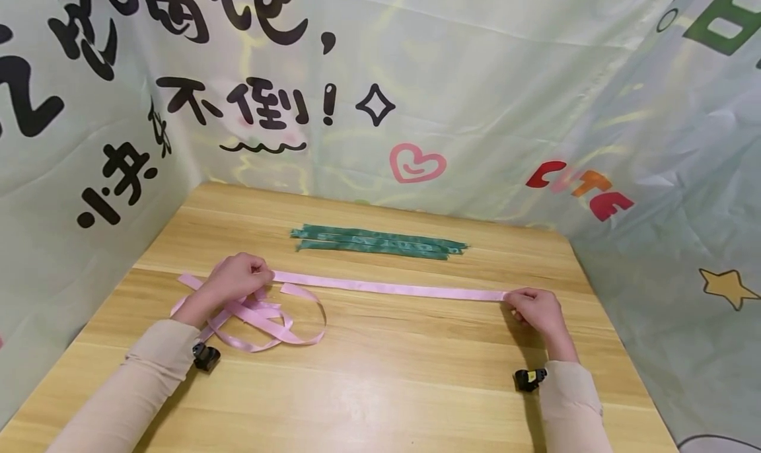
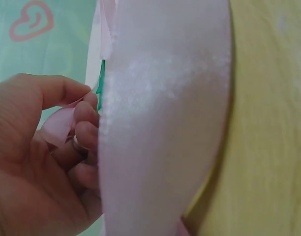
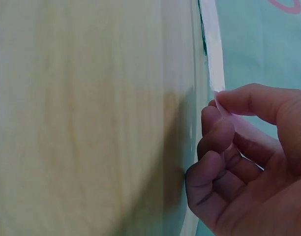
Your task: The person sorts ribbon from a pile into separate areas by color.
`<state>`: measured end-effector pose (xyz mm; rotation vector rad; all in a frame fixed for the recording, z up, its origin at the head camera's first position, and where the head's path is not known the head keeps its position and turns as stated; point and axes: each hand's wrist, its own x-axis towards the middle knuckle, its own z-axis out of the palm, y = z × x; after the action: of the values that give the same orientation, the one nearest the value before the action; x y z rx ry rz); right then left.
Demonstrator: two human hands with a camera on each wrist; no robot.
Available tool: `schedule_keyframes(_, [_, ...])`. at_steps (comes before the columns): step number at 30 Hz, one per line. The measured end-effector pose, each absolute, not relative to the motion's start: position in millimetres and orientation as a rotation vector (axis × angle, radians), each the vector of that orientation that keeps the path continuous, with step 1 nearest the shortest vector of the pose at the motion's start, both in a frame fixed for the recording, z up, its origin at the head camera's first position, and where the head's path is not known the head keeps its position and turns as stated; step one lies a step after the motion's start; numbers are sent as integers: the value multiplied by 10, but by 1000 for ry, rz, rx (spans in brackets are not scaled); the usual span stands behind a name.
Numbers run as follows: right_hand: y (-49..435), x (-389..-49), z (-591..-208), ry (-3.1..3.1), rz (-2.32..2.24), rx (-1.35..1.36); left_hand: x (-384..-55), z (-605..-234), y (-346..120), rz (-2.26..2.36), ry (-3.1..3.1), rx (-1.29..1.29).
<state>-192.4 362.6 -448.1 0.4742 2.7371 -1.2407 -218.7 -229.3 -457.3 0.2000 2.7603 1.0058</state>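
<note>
A pink ribbon (image 1: 386, 287) is stretched straight between the two hands, above the wooden table. The left hand (image 1: 236, 278) pinches it between thumb and curled fingers; the left wrist view shows this grip beside a broad loop of ribbon (image 2: 163, 118) close to the camera. At the other end, the right hand (image 1: 537, 311) pinches the ribbon's tip between thumb and forefinger, as the right wrist view also shows. Loose coils of the same ribbon (image 1: 261, 317) lie on the table under and beside the left hand.
Several green ribbon strips (image 1: 380, 242) lie side by side behind the stretched ribbon. The wooden table (image 1: 357, 393) is bounded by a printed cloth (image 1: 475, 96) at the back and both sides. A small black camera sits at each wrist.
</note>
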Motion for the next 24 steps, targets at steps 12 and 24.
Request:
schedule_keyframes(12, [3628,-1964,-4508,2765,-1173,455,-2220,-4624,-2295,915,2825,205])
schedule_keyframes(24, [3621,-1991,-4523,2791,-1166,448,-2243,-4641,-2326,782,2915,159])
